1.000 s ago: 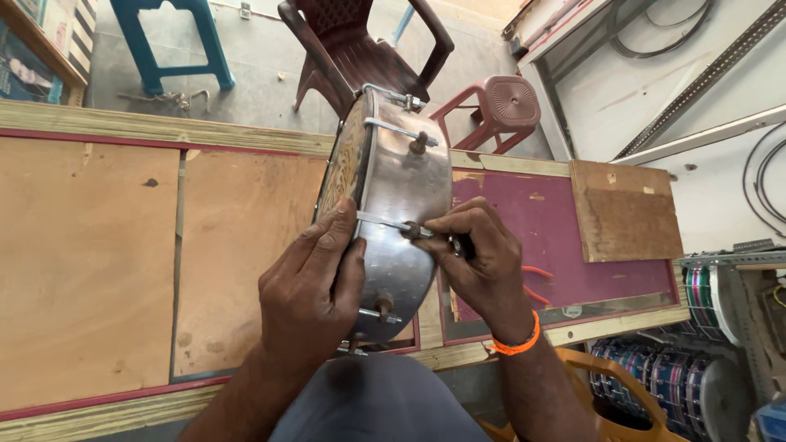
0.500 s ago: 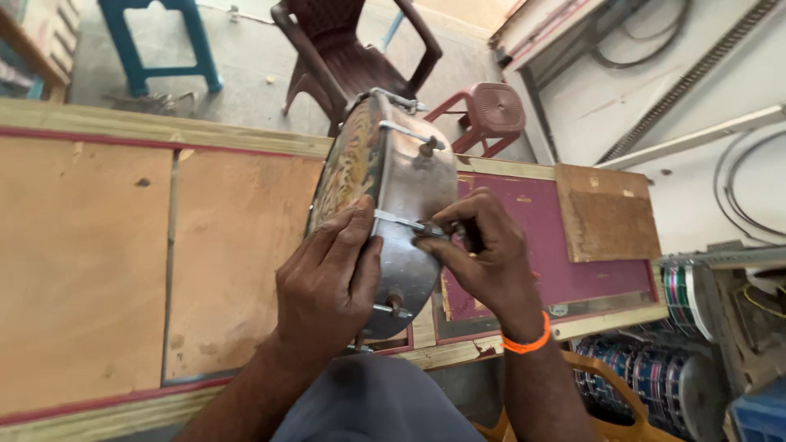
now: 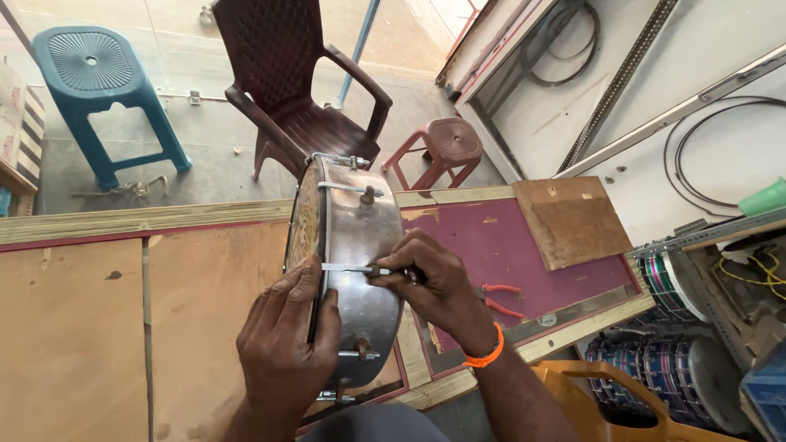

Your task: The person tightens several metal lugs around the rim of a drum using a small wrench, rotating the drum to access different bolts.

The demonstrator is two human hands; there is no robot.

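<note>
A metal drum [image 3: 354,245] stands on its edge on the wooden table [image 3: 98,327], its silver shell facing me and its patterned head turned left. My left hand [image 3: 286,336] grips the drum's rim on the near left side. My right hand [image 3: 430,286] pinches a small tool against a tension rod [image 3: 348,268] that runs across the shell. An orange band circles my right wrist.
Red-handled pliers [image 3: 499,299] lie on the maroon part of the table, right of my hand. A wooden board [image 3: 573,221] sits at the table's far right corner. Beyond the table stand a brown chair [image 3: 299,90], a blue stool [image 3: 102,90] and a small brown stool [image 3: 446,147]. Striped drums [image 3: 663,368] are stacked at the lower right.
The view has tilted and shifted, so more of the floor and chair shows. Both hands stay on the drum, with the right hand still at the tension rod.
</note>
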